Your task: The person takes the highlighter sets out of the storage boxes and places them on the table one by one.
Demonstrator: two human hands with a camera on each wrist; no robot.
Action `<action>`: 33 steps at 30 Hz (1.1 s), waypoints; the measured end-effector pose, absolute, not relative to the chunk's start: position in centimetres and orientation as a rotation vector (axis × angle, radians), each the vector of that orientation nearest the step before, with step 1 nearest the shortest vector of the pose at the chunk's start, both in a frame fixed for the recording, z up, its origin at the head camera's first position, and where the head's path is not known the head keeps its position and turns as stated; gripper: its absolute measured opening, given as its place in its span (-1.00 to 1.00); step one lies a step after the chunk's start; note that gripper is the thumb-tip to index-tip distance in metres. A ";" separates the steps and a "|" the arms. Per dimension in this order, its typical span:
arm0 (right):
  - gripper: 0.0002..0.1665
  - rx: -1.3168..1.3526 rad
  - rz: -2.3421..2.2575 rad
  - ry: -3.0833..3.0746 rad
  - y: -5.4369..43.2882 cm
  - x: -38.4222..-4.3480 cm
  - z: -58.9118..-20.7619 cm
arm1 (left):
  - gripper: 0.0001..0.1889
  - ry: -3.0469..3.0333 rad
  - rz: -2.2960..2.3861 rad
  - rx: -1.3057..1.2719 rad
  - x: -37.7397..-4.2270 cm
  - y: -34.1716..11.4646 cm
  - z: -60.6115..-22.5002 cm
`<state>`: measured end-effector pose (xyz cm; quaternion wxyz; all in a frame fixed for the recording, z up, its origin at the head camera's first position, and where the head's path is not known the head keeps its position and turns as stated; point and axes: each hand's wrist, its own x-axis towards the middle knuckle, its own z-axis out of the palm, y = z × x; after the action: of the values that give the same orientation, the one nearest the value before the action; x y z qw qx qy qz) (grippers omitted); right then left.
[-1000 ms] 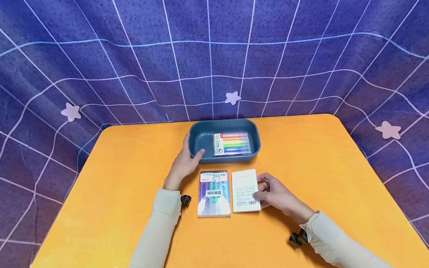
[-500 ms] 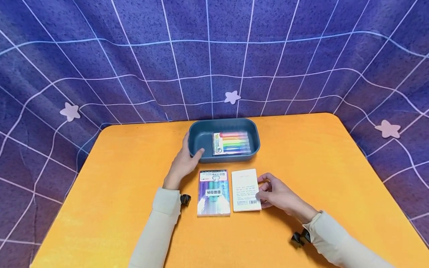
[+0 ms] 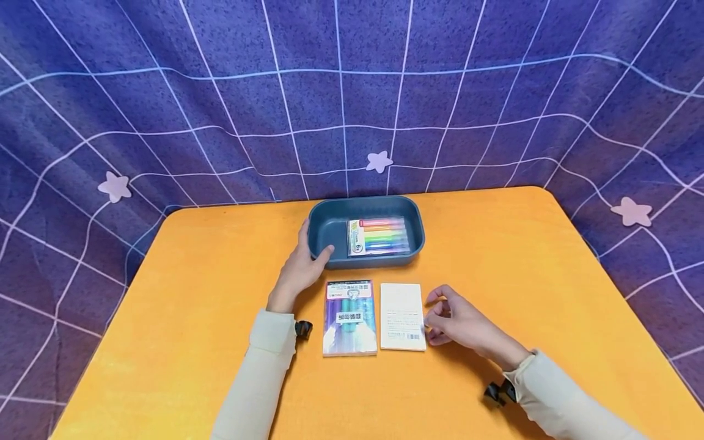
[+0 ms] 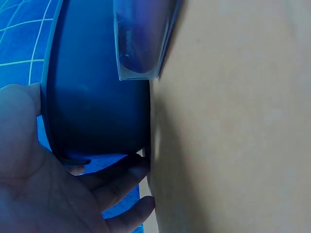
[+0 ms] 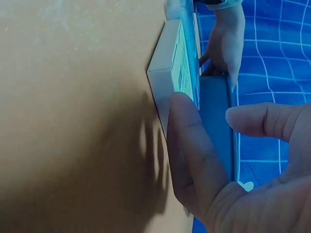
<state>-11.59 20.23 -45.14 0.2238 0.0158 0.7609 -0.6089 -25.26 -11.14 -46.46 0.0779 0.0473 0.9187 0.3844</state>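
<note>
A dark blue-green plastic bin (image 3: 409, 259) stands near the back of the table. My left hand (image 3: 299, 269) grips its left end, thumb at the front rim and fingers around the outside; the left wrist view shows this hand (image 4: 53, 179) close against the wall. Inside the bin lies a clear pack of rainbow-coloured pens (image 3: 379, 236). In front, a shiny purple-and-teal pack (image 3: 349, 336) lies left of a white box (image 3: 403, 302) with small print and a barcode. My right hand (image 3: 459, 321) is just right of the white box, thumb and fingers loosely bent and holding nothing.
An orange tabletop (image 3: 220, 305) carries everything. Behind it and at both sides hangs a blue-purple grid-patterned cloth (image 3: 231, 104) with pale stars. Both forearms wear light sleeves and small black wrist cameras (image 3: 303, 330).
The right thumb and fingers have come off the white box, and that hand has drawn slightly right. The box now lies squarer beside the shiny pack. My left hand stays on the bin.
</note>
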 end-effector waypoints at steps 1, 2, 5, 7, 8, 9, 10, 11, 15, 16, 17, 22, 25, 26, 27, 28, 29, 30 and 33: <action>-0.51 0.046 -1.687 2.098 20.3 -11.6 -45.1 | -0.05 2.752 1.150 0.142 -25.3 -11.2 -46.5; -0.51 0.048 -1.691 2.096 20.3 -11.6 -45.1 | -0.05 2.752 1.149 0.143 -25.2 -11.2 -46.5; -0.51 0.049 -1.691 2.091 20.4 -11.6 -45.1 | -0.05 2.749 1.155 0.147 -25.3 -11.2 -46.5; -0.51 0.036 -1.684 2.086 20.5 -11.6 -45.2 | -0.05 2.748 1.157 0.148 -25.3 -11.2 -46.5; -0.51 0.025 -1.679 2.085 20.5 -11.7 -45.2 | -0.05 2.748 1.157 0.147 -25.3 -11.2 -46.4; -0.51 0.013 -1.675 2.082 20.5 -11.7 -45.3 | -0.05 2.747 1.161 0.148 -25.3 -11.2 -46.4; -0.51 0.001 -1.673 2.079 20.5 -11.7 -45.4 | -0.05 2.747 1.162 0.149 -25.3 -11.2 -46.4; -0.51 -0.009 -1.672 2.076 20.5 -11.7 -45.4 | -0.04 2.748 1.162 0.150 -25.4 -11.2 -46.5; -0.50 -0.016 -1.679 2.071 20.5 -11.8 -45.7 | -0.04 2.753 1.161 0.156 -25.4 -11.2 -46.5; -0.50 -0.015 -1.679 2.075 20.5 -11.9 -45.7 | -0.04 2.753 1.157 0.158 -25.4 -11.2 -46.4; -0.51 -0.016 -1.677 2.081 20.4 -11.9 -45.7 | -0.04 2.754 1.156 0.158 -25.4 -11.2 -46.4; -0.54 -0.022 -1.649 2.144 20.3 -12.0 -45.7 | -0.04 2.751 1.160 0.158 -25.3 -11.2 -46.3; -0.55 -0.016 -1.636 2.180 20.1 -12.1 -45.6 | -0.04 2.749 1.162 0.155 -25.2 -11.1 -46.2; -0.55 -0.012 -1.633 2.187 20.0 -12.2 -45.5 | -0.05 2.749 1.162 0.154 -25.2 -11.1 -46.2; -0.55 -0.014 -1.630 2.195 20.0 -12.2 -45.5 | -0.05 2.748 1.162 0.152 -25.2 -11.1 -46.2; -0.55 -0.012 -1.622 2.207 19.9 -12.2 -45.5 | -0.05 2.746 1.163 0.150 -25.2 -11.1 -46.2; -0.55 -0.010 -1.615 2.218 19.8 -12.3 -45.5 | -0.05 2.745 1.162 0.148 -25.1 -11.1 -46.2; -0.55 -0.010 -1.610 2.227 19.8 -12.3 -45.5 | -0.05 2.744 1.162 0.147 -25.1 -11.1 -46.2; -0.56 -0.018 -1.596 2.262 19.8 -12.5 -45.3 | -0.04 2.743 1.162 0.146 -25.1 -11.2 -46.2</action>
<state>-12.47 19.85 -45.32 0.1857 -0.0062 0.8028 -0.5666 -25.12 -11.17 -46.17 0.0794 0.0489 0.9168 0.3883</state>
